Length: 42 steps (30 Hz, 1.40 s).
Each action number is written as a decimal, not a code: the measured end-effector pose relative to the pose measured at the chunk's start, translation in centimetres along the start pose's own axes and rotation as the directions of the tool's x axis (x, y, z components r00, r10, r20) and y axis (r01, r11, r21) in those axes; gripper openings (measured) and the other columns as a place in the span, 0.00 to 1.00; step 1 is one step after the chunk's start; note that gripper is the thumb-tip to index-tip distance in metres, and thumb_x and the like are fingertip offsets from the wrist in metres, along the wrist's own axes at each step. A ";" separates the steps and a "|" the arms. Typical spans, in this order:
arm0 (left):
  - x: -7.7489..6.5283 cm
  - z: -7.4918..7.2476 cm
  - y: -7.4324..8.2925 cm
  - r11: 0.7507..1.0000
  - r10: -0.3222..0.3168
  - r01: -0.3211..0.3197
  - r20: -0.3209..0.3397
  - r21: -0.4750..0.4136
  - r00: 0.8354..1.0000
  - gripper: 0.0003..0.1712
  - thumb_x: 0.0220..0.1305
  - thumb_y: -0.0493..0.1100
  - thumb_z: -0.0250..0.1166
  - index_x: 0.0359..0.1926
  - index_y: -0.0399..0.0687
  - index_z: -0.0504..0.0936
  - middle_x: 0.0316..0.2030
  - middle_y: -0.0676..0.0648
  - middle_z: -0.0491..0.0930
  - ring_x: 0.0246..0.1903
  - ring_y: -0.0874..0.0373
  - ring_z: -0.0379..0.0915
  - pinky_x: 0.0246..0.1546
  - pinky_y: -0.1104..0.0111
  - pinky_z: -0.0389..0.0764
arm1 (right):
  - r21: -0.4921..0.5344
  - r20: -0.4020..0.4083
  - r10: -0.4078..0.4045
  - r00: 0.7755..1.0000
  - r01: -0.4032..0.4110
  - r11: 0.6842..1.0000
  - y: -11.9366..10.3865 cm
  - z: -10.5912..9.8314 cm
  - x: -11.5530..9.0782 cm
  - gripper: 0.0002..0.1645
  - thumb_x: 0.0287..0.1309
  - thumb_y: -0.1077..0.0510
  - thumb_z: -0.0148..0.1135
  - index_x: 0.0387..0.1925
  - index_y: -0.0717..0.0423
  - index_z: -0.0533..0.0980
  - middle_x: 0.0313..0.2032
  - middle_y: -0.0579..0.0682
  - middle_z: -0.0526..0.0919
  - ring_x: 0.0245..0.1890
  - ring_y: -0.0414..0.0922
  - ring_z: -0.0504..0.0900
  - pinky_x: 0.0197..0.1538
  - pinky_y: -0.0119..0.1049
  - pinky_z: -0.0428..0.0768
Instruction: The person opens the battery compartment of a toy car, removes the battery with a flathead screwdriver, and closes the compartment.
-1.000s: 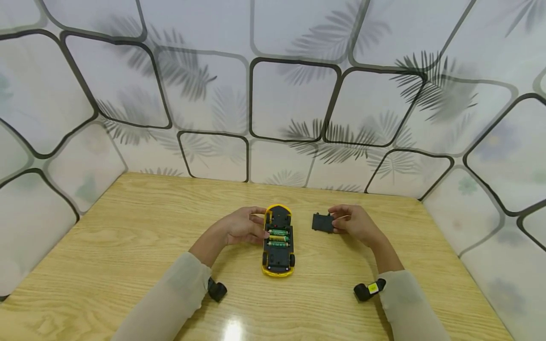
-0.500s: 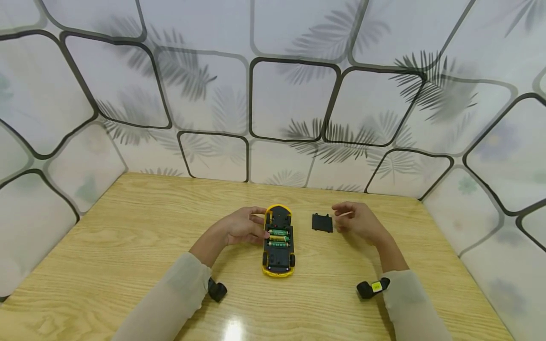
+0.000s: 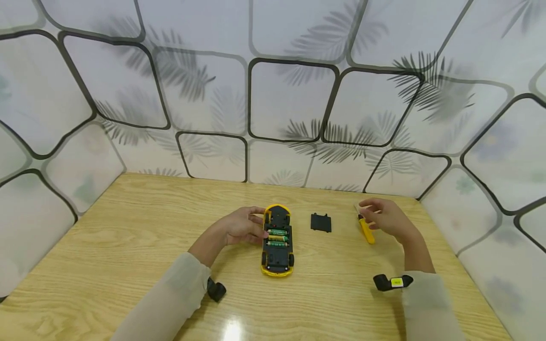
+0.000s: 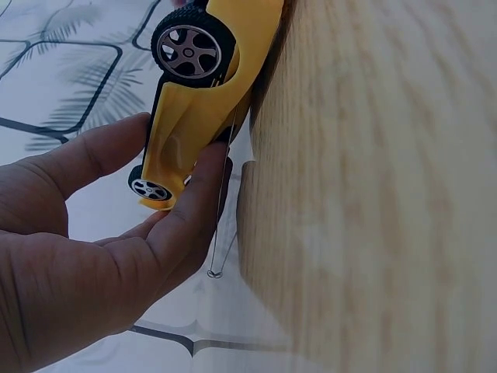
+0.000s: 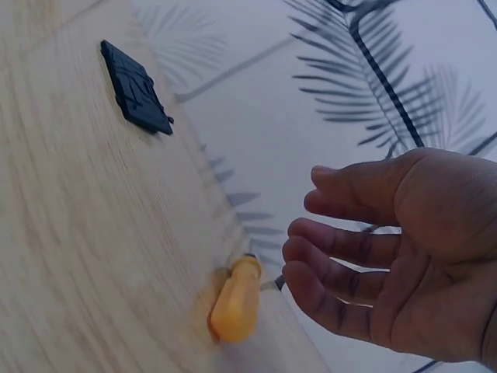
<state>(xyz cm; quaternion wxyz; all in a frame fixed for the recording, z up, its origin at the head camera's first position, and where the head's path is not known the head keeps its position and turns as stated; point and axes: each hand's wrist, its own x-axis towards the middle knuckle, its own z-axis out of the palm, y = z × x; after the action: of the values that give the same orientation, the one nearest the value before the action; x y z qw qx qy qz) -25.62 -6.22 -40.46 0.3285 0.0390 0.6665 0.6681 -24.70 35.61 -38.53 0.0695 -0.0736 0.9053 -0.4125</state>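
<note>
Half-wide and empty, my right grip (image 3: 387, 218) is moving away from the black cover (image 3: 321, 222) on the table (image 3: 320, 298) toward the yellow-handled tool (image 3: 367, 231); the cover is seemingly waiting, while my left grip (image 3: 241, 226) is holding the upturned toy car (image 3: 278, 257), batteries (image 3: 278, 238) showing.

We see a yellow toy car (image 3: 279, 257) upside down on the wooden table (image 3: 324, 289), its black underside facing up, its side gripped by the left hand (image 3: 242, 228). In its open bay three batteries (image 3: 278, 238) — two green, the middle one mostly yellow — lie crosswise, side by side. To its right we find a flat black cover (image 3: 321, 223) with small tabs, then a yellow-handled tool (image 3: 367, 232), its shaft partly hidden.
</note>
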 end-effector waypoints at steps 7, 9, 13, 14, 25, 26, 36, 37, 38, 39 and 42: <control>0.0 -0.1 0.0 1.000 0.005 -0.005 0.009 0.005 1.000 0.47 0.61 0.22 0.66 0.78 0.41 0.57 0.64 0.32 0.67 0.49 0.45 0.80 0.50 0.54 0.85 | 0.041 0.026 0.071 0.997 -0.072 0.997 1.8 -0.5 -0.1 0.28 0.76 0.57 0.58 0.66 0.73 0.67 0.49 0.67 0.78 0.40 0.52 0.82 0.44 0.43 0.88; 0.0 -0.1 0.0 1.000 0.001 -0.001 0.006 0.001 1.000 0.47 0.61 0.22 0.66 0.78 0.42 0.57 0.64 0.33 0.68 0.49 0.44 0.80 0.50 0.54 0.85 | 0.042 0.038 0.086 0.996 -0.088 0.995 2.4 -0.4 0.0 0.30 0.75 0.57 0.59 0.66 0.74 0.66 0.48 0.67 0.79 0.38 0.50 0.84 0.41 0.42 0.88; 0.0 -0.1 -0.1 1.000 0.001 -0.001 0.003 0.004 1.000 0.47 0.61 0.22 0.66 0.78 0.42 0.57 0.65 0.33 0.68 0.49 0.44 0.81 0.49 0.54 0.86 | 0.013 0.058 0.104 0.993 -0.105 0.994 3.1 0.0 0.4 0.35 0.72 0.55 0.63 0.67 0.76 0.64 0.46 0.65 0.82 0.33 0.47 0.85 0.37 0.40 0.86; 0.0 -0.1 -0.1 1.000 -0.001 0.001 -0.001 0.002 1.000 0.48 0.61 0.22 0.66 0.78 0.43 0.57 0.64 0.33 0.68 0.49 0.44 0.81 0.48 0.55 0.86 | 0.003 0.056 0.116 0.992 -0.117 0.993 3.2 0.1 0.5 0.37 0.71 0.54 0.64 0.68 0.75 0.64 0.45 0.64 0.82 0.33 0.46 0.85 0.37 0.39 0.86; 0.0 -0.2 -0.2 1.000 0.015 -0.015 0.019 0.011 1.000 0.47 0.61 0.22 0.67 0.78 0.41 0.57 0.63 0.32 0.70 0.50 0.43 0.81 0.52 0.53 0.85 | -0.175 0.009 0.148 0.989 -0.144 0.974 3.2 1.2 0.9 0.42 0.63 0.43 0.72 0.64 0.70 0.69 0.40 0.58 0.80 0.34 0.48 0.78 0.37 0.39 0.79; 0.0 -0.2 -0.2 1.000 0.015 -0.015 0.019 0.011 1.000 0.47 0.61 0.22 0.67 0.78 0.40 0.57 0.63 0.32 0.70 0.50 0.43 0.81 0.52 0.53 0.85 | -0.188 0.005 0.145 0.989 -0.141 0.972 3.2 1.3 1.0 0.42 0.63 0.43 0.72 0.63 0.70 0.70 0.40 0.58 0.80 0.34 0.49 0.78 0.37 0.39 0.79; 0.1 -0.2 -0.1 1.000 0.009 -0.009 0.018 0.003 1.000 0.47 0.61 0.22 0.67 0.78 0.40 0.57 0.63 0.32 0.70 0.49 0.44 0.81 0.51 0.53 0.85 | -0.212 0.002 0.104 0.995 -0.101 0.972 3.0 1.4 1.1 0.26 0.70 0.55 0.65 0.59 0.70 0.74 0.36 0.57 0.80 0.30 0.47 0.76 0.31 0.37 0.77; 0.1 -0.2 -0.1 1.000 0.009 -0.009 0.018 0.003 1.000 0.47 0.61 0.22 0.67 0.78 0.40 0.57 0.63 0.32 0.70 0.49 0.44 0.81 0.51 0.53 0.85 | -0.213 0.009 0.091 0.996 -0.087 0.973 2.9 1.4 1.1 0.25 0.70 0.56 0.64 0.59 0.71 0.74 0.37 0.58 0.80 0.30 0.47 0.75 0.31 0.37 0.77; 0.0 -0.1 -0.1 1.000 0.008 -0.008 0.018 0.002 1.000 0.47 0.61 0.22 0.67 0.78 0.40 0.57 0.63 0.32 0.70 0.49 0.44 0.81 0.51 0.53 0.85 | -0.216 0.015 0.074 0.997 -0.069 0.974 2.8 1.3 1.0 0.24 0.71 0.57 0.63 0.59 0.72 0.74 0.37 0.58 0.80 0.31 0.47 0.76 0.32 0.38 0.76; 0.0 -0.1 -0.1 1.000 0.008 -0.008 0.018 0.003 1.000 0.47 0.61 0.22 0.67 0.77 0.40 0.58 0.63 0.32 0.70 0.49 0.44 0.81 0.51 0.53 0.85 | -0.215 0.015 0.065 0.998 -0.061 0.975 2.8 1.3 1.0 0.23 0.71 0.58 0.63 0.59 0.72 0.74 0.37 0.58 0.81 0.31 0.47 0.76 0.32 0.38 0.76; 0.0 -0.1 -0.1 1.000 0.007 -0.007 0.018 0.002 1.000 0.47 0.61 0.22 0.67 0.77 0.41 0.57 0.64 0.32 0.70 0.50 0.43 0.81 0.51 0.52 0.85 | -0.205 0.014 0.031 0.999 -0.027 0.978 2.6 1.3 1.0 0.21 0.73 0.59 0.60 0.58 0.72 0.74 0.38 0.59 0.81 0.33 0.48 0.75 0.32 0.38 0.75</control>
<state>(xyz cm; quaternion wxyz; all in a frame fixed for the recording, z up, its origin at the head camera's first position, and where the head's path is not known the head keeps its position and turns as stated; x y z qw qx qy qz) -25.67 -6.33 -40.56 0.3321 0.0475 0.6642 0.6681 -25.65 36.16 -41.45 0.0752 -0.0707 0.9434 -0.3152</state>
